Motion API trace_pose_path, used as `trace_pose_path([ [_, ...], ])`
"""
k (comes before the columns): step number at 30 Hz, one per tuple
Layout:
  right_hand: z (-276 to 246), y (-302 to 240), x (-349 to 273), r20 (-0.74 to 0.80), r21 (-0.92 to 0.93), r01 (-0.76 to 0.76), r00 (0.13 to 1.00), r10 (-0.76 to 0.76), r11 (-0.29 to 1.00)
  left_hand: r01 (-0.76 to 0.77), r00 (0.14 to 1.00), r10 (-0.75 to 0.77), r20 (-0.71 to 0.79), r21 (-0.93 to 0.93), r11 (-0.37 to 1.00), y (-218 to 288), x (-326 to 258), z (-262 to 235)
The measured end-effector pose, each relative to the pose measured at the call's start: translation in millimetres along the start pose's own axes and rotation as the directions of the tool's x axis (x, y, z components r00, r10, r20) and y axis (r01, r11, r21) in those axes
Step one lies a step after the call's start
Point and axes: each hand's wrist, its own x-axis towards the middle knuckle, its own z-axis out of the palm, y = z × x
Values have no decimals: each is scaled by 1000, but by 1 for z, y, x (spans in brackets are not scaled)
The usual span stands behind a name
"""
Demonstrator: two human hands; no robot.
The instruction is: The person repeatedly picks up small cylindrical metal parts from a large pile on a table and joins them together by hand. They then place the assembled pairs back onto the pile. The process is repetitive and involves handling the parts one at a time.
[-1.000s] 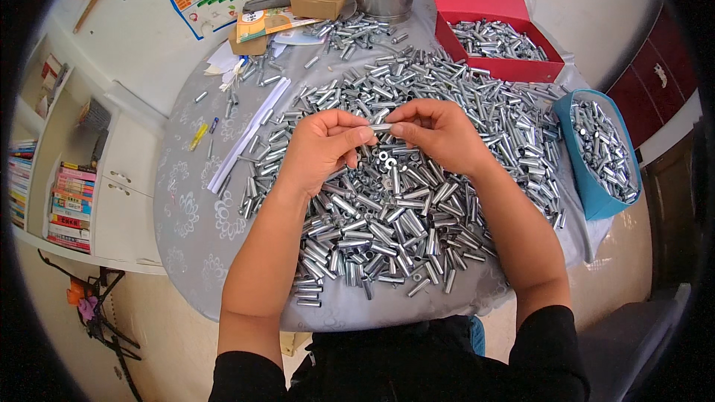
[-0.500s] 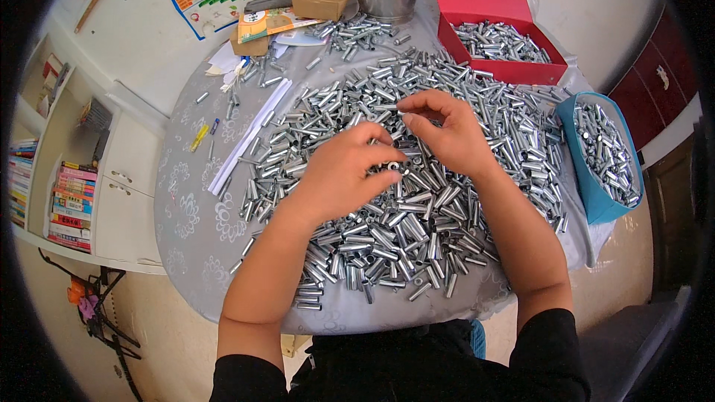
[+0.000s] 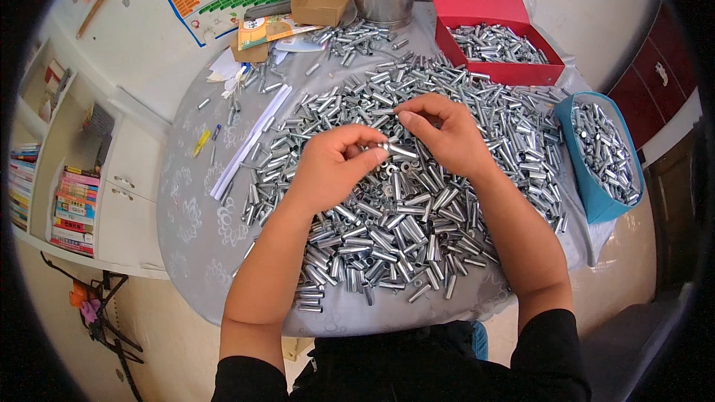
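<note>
Loads left, we reckon: the loose pile of metal tubes (image 3: 395,223) on the round table (image 3: 194,231) right in front of us is huge. Just above it our left hand (image 3: 331,167) is pinched shut on one short tube (image 3: 395,150), and our right hand (image 3: 443,138) is curled, fingertips closed on its other end. Further back, the blue bin (image 3: 588,179) and red box (image 3: 514,71) already hold tubes.

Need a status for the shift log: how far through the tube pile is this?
Done: red box and blue bin each hold metal tubes. In hand: left hand and right hand meet over the heap, fingers on one tube. Left: most of it, a broad pile covers the table.
</note>
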Motion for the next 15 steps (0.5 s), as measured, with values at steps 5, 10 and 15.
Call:
trace_pose_path([
  [5,-4,-8,-1,130,-55,-103,985,109,993,-116,985,87,-150,-196,974,-3,5,2],
  [10,-3,-22,-2,171,42,-284,947,273,958,-163,977,144,-160,-119,979,-2,3,5],
  [15,-1,-20,-4,171,105,-239,961,219,965,-130,988,128,-86,-21,991,-2,2,5],
])
